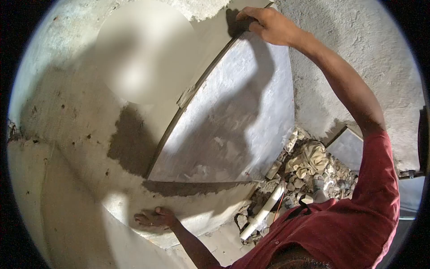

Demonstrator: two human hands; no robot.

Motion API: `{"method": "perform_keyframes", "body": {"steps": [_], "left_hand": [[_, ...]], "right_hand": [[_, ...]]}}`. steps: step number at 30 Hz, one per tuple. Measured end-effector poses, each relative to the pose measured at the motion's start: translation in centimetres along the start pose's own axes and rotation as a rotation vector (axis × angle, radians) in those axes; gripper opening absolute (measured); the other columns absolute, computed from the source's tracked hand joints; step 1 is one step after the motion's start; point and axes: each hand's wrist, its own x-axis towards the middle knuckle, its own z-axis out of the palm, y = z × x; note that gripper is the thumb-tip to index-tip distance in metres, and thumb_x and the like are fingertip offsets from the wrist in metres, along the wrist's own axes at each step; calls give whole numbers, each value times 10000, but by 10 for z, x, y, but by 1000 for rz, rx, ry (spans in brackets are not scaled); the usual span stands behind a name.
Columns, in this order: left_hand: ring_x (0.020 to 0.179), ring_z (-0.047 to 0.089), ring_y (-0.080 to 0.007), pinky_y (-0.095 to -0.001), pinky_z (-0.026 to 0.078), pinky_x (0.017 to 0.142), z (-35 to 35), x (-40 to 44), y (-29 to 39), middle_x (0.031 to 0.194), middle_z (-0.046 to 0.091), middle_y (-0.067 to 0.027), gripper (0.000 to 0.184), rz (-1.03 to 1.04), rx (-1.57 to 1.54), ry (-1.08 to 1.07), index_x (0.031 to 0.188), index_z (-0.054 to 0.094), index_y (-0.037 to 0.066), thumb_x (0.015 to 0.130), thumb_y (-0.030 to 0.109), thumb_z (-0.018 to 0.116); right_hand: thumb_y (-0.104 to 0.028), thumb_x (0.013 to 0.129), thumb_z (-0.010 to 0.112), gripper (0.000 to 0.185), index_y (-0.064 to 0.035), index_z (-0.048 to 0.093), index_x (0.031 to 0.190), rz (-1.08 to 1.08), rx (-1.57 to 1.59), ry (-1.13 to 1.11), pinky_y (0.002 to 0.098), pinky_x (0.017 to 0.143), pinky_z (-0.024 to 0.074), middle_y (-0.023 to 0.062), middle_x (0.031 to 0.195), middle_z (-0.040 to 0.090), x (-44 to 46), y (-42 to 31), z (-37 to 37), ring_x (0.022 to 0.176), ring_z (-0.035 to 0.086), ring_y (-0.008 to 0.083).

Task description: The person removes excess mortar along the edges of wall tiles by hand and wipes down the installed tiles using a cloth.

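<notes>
A large grey tile (224,116) stands tilted against the plastered wall, its long dark edge facing left. At its top corner my right hand (271,27) grips the edge, fingers curled over it and partly in shadow. Lower left, my left hand (156,219) lies with fingers stretched out on the pale, rough ledge (215,210) below the tile. It appears to hold nothing. Dark wet-looking patches (132,143) mark the wall beside the tile, and a similar dark strip (197,188) runs along its lower edge.
Rubble (298,181) covers the floor right of the tile, with a crumpled beige sack (311,159) and a white pipe (264,210) among it. A smaller grey panel (347,148) leans against the right wall (358,49). A round blurred area hides part of the upper-left wall.
</notes>
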Motion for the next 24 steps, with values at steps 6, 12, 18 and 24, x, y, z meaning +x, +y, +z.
{"method": "perform_keyframes", "body": {"steps": [6, 12, 18, 24], "left_hand": [[1300, 255, -400, -578, 132, 1046, 4, -8, -12, 1403, 282, -205, 574, 10, -22, -10, 1322, 336, 113, 918, 519, 303], [1299, 256, -404, -581, 130, 1040, -1, -3, -7, 1411, 268, -212, 567, -26, -49, 1, 1313, 359, 111, 917, 515, 317], [1295, 256, -415, -587, 135, 1033, 2, -4, -4, 1412, 260, -220, 548, 7, -38, 13, 1323, 330, 103, 925, 480, 334], [1294, 253, -422, -595, 120, 1035, 8, -17, -13, 1411, 257, -226, 547, -21, -20, -25, 1298, 346, 81, 926, 480, 331]], "right_hand": [[41, 750, 495, 328, -2, 524, 1074, -57, 265, -46, 361, 718, 511, 196, 842, 634, -1, -80, 12, 761, 643, 301], [19, 762, 554, 248, 10, 531, 1009, -28, 371, -131, 409, 653, 508, 204, 741, 610, -4, -153, 27, 718, 635, 336], [28, 732, 552, 207, 62, 523, 934, -88, 468, -131, 424, 574, 501, 215, 618, 576, -3, -206, 41, 635, 624, 360], [15, 748, 531, 147, 78, 497, 876, -90, 658, -222, 407, 458, 483, 185, 550, 560, -2, -253, 56, 559, 616, 329]]}}
